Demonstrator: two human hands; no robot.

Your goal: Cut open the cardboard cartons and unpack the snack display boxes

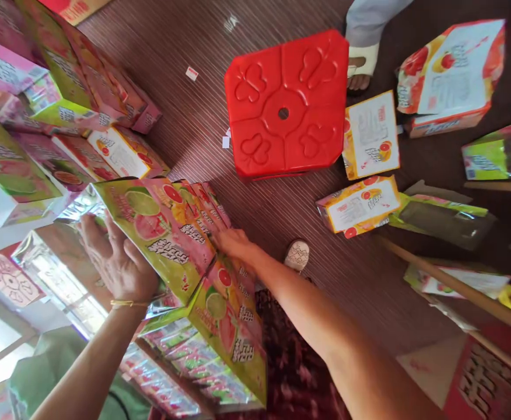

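Note:
My left hand (113, 259) lies flat with spread fingers against the underside of a stack of green-and-pink fruit-printed paper bags (168, 233). On the stack's far edge rests my right hand (233, 242), fingers together, pressing on the topmost bags. A second pile of the same bags (227, 324) sits just below the stack, over my lap. A gold bracelet circles my left wrist.
A red plastic stool (286, 105) stands on the striped brown floor (185, 116). More bags are heaped at the left (63, 105), and orange-and-white bags (360, 204) lie to the right. Another person's sandalled foot (360, 70) is behind the stool. A wooden stick (457, 286) lies at the right.

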